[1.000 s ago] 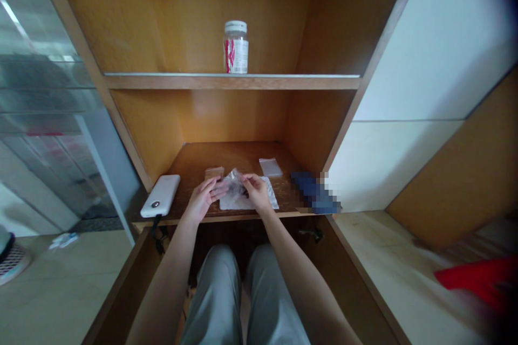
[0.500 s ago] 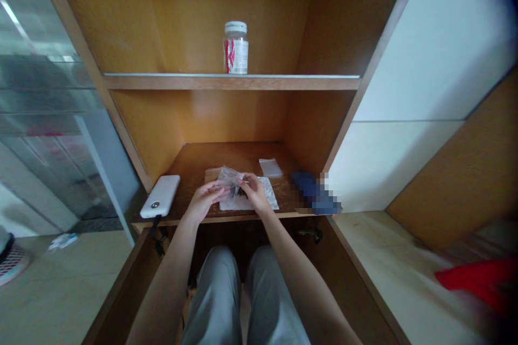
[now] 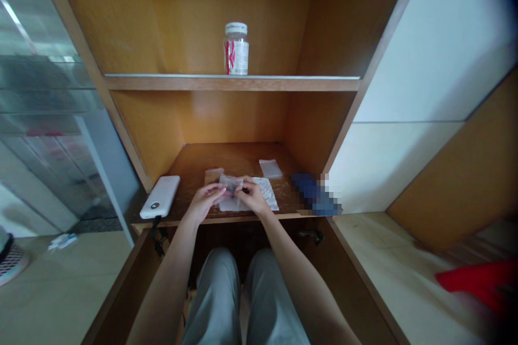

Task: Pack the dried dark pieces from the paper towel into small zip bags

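Between my two hands is a small clear plastic bag (image 3: 230, 182), held just above the wooden shelf. My left hand (image 3: 205, 199) grips its left side between thumb and fingers. The fingers of my right hand (image 3: 253, 195) are closed at its right side. Beneath them lies a white, crinkled sheet or pouch (image 3: 267, 192), partly hidden by my right hand. Another small clear bag (image 3: 212, 174) rests flat behind my left hand. Farther back on the right lies a whitish clear bag (image 3: 270, 168).
A white power bank (image 3: 161, 197) with a dark strap lies at the shelf's left front. At the right is a dark blue item (image 3: 313, 193), partly pixelated. A white-capped bottle (image 3: 236, 49) stands on the upper shelf (image 3: 234, 83). Opened cabinet doors flank my knees.
The clear bag has been lowered and flattened between my hands. My right fingers have shifted slightly down, and the small bag behind my left hand shows more.
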A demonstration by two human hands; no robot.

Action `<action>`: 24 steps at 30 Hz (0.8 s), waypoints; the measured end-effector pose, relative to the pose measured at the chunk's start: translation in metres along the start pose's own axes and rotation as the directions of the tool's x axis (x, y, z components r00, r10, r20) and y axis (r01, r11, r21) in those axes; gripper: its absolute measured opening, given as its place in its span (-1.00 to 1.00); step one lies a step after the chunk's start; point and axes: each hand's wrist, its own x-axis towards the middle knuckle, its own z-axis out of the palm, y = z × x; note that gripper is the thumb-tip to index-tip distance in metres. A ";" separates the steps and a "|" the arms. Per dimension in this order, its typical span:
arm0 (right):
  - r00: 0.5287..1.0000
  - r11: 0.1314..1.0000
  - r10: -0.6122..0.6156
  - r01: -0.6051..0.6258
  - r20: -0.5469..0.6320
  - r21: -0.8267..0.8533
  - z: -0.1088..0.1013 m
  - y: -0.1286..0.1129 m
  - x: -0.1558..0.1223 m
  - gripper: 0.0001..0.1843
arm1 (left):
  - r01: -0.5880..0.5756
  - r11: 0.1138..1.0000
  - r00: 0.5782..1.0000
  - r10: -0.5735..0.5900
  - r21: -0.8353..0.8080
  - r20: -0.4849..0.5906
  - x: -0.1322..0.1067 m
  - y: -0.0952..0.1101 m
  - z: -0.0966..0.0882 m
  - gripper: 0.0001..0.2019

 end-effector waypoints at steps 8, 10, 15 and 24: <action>1.000 1.000 0.006 -0.006 -0.012 -0.016 0.001 0.004 0.000 -0.93 | -0.017 0.997 1.000 0.016 0.077 0.014 0.002 -0.004 -0.002 -0.73; 1.000 1.000 -0.002 0.002 -0.005 -0.011 0.001 0.004 0.000 -0.93 | -0.018 0.995 1.000 0.018 0.103 0.004 0.002 -0.004 -0.002 -0.73; 1.000 1.000 0.000 0.000 0.016 -0.005 0.000 -0.001 0.001 -0.90 | -0.023 0.996 0.999 0.026 0.082 -0.041 0.002 -0.004 -0.002 -0.75; 1.000 1.000 -0.011 0.011 -0.002 -0.005 0.002 0.006 0.001 -0.92 | -0.019 0.999 0.999 0.021 0.032 -0.035 0.001 -0.002 0.000 -0.75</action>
